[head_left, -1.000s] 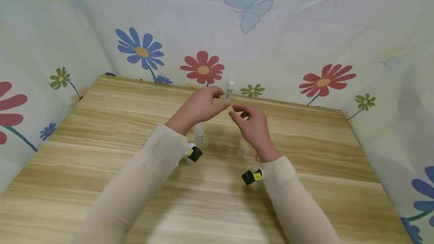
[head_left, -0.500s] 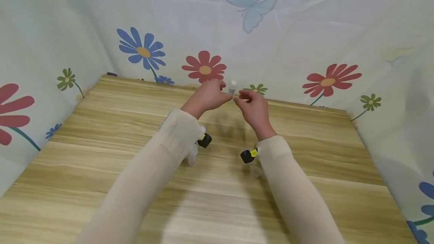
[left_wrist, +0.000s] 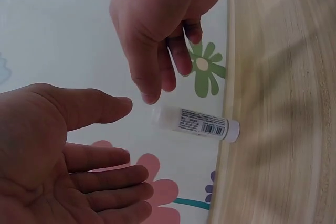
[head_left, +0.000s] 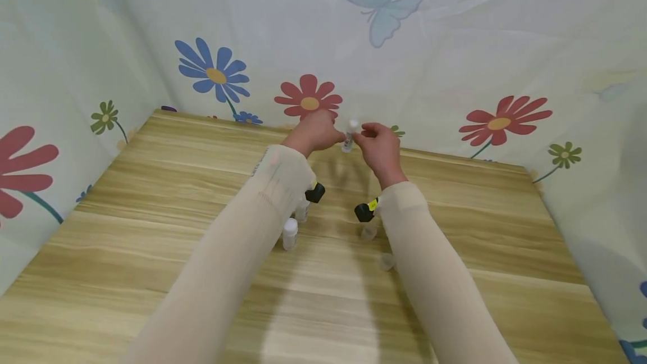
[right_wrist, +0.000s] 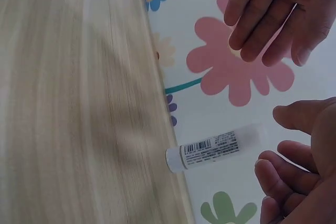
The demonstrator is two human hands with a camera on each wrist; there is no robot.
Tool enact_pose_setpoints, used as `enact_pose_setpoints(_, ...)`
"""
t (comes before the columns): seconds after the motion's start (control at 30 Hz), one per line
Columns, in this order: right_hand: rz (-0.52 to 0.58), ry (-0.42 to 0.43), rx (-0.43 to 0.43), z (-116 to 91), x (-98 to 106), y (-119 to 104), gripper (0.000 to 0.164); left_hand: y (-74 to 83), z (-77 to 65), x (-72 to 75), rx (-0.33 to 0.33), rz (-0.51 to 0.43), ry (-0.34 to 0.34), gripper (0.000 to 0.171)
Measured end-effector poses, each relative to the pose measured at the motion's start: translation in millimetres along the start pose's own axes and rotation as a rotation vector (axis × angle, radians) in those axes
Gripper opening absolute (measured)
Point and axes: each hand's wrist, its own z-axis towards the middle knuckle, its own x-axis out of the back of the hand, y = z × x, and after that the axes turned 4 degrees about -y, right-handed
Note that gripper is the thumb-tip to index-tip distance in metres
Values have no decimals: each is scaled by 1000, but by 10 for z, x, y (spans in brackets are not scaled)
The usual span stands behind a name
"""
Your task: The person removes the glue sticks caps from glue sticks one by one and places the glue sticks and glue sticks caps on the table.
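A glue stick point(head_left: 347, 141) with a translucent cap stands upright near the table's back edge, between my two hands. The left wrist view shows the barcode label on the glue stick point(left_wrist: 202, 123) and its white base on the wood. My left hand point(head_left: 316, 130) is on its left, fingers extended and thumb apart, holding nothing. On the other side, my right hand point(head_left: 380, 148) has loosely bent fingers with a gap between thumb and fingers. The right wrist view puts the fingertips of the right hand point(right_wrist: 299, 161) just beside the cap of the glue stick point(right_wrist: 218, 146).
Two more white-capped sticks point(head_left: 290, 233) stand beside the left forearm, partly hidden by the sleeve. Two small translucent round pieces point(head_left: 369, 232) lie near the right forearm. A flowered cloth point(head_left: 414, 72) hangs behind the wooden table point(head_left: 151, 201).
Both hands have moved forward to either side of the upright glue stick, which keeps about the same place. The sticks and round pieces near the forearms have come more into view.
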Motion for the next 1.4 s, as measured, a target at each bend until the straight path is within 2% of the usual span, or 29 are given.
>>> enact_pose_setpoints(0.1, 16, -1, -16, 83, -28, 6, 50, -20, 67, -13, -3, -14, -8, 45)
enact_pose_setpoints(0.17, 35, -2, -27, 135, -47, 15, 50, -30, 104, -21, 0, -38, -14, 55)
enact_pose_setpoints(0.4, 82, 19, -56, 281, -121, 22, 50, -47, 237, -28, 33, -71, -45, 51)
enact_pose_setpoints(0.6, 94, 35, -82, 331, -147, 17, 51, -79, 317, -77, 19, -53, -34, 53)
enact_pose_setpoints(0.87, 92, 34, -72, 393, -189, 56, 39, -170, 383, -169, -18, -79, -26, 50)
enact_pose_setpoints(1.0, 82, 30, -78, 371, -160, 40, 35, -190, 375, -183, -27, -69, -25, 49)
enact_pose_setpoints(1.13, 91, 47, -33, 334, -112, -23, 33, -195, 367, -170, -36, -88, 14, 48)
enact_pose_setpoints(1.23, 109, 47, 5, 294, -75, -80, 33, -195, 360, -167, -38, -128, 34, 48)
enact_pose_setpoints(1.4, 123, 19, 15, 194, -16, -156, 34, -214, 354, -203, -44, -164, 38, 48)
